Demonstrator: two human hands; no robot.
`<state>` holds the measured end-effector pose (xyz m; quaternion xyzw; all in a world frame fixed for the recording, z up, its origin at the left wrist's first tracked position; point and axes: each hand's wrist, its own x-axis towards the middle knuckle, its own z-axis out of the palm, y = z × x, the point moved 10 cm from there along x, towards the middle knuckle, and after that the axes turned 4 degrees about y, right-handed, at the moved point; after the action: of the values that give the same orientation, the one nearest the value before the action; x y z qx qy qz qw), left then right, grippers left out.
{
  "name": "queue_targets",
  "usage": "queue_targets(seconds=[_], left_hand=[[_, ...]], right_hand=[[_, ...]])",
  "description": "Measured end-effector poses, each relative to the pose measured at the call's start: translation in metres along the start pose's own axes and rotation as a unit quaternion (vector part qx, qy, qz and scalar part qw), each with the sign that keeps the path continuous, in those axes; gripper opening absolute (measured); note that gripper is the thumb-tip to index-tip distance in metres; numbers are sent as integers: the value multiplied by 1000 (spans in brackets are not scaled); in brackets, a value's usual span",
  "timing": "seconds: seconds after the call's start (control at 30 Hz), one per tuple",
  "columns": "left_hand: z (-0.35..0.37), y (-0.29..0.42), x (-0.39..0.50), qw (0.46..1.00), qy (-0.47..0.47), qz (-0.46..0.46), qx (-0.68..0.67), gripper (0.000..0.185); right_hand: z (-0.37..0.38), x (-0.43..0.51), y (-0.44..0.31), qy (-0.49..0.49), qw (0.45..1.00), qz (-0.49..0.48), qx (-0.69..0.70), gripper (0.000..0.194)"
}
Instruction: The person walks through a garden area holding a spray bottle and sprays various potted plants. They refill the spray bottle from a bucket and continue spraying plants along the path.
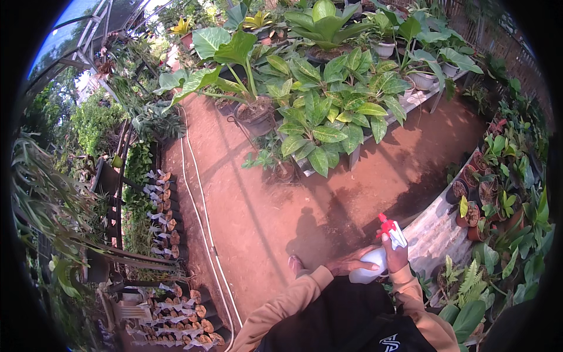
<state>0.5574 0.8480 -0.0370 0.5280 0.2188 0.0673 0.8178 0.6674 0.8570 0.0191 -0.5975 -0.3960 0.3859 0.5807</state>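
Note:
In front of my body I hold a spray bottle with both hands. Its white translucent bottle body (368, 268) rests in my left hand (352, 263), with the thumb laid across it. My right hand (396, 253) grips the neck just under the red and white trigger sprayer head (391, 231). The red nozzle points up and to the left, away from me. Fingers hide part of the neck and trigger, so I cannot see whether the trigger is pressed.
Leafy potted plants (325, 114) crowd a bench ahead. A black pot (255, 116) stands at its left corner. White hoses (206, 233) run along the dirt floor (246, 207). Several small pots (475, 198) line a ledge (440, 242) at right; bagged pots (193, 317) sit at lower left.

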Motion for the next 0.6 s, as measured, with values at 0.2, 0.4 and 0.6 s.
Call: queue_targets(seconds=[0.2,0.4,0.6], left_hand=[[5,-29,18,993,-33,4,111,91],[12,-31,24,990,-65,27,118,87],[13,-28,21,992,-60,2,108,89]], right_hand=[[-21,-6,-7,-7,1000,0,16,44],[-23,-7,-16,-28,993,-31,111,35],[-33,-6,-2,7,999,-10,40,25]])
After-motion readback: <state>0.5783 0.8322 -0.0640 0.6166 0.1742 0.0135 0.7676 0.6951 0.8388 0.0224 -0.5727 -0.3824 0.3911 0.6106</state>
